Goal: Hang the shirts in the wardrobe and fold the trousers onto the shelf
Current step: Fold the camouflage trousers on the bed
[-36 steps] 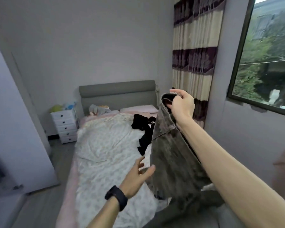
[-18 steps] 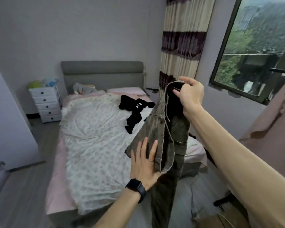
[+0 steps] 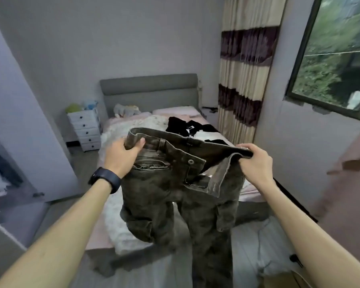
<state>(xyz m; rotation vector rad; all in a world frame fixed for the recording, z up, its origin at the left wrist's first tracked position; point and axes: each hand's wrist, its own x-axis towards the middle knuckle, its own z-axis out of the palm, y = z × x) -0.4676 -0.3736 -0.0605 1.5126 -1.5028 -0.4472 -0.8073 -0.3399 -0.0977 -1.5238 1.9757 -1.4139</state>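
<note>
Trousers (image 3: 175, 196) hung mid-frame above the bed (image 3: 121, 204), their waistband stretched between the left hand (image 3: 123, 154) and right hand (image 3: 255, 163), each gripping one end.

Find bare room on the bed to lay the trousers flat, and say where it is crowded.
Free: the left of the quilt, from the toys to the foot. Crowded: the right side, black clothes by the pillow. The trousers hide the middle.

- The trousers (image 3: 170, 183) hang before the bed (image 3: 114, 206), at centre.
- Loose clothes (image 3: 187, 126) lie on the bed, 12 o'clock.
- Drawers (image 3: 85, 129) at 10 o'clock; curtain (image 3: 245, 80) at 1 o'clock.
</note>
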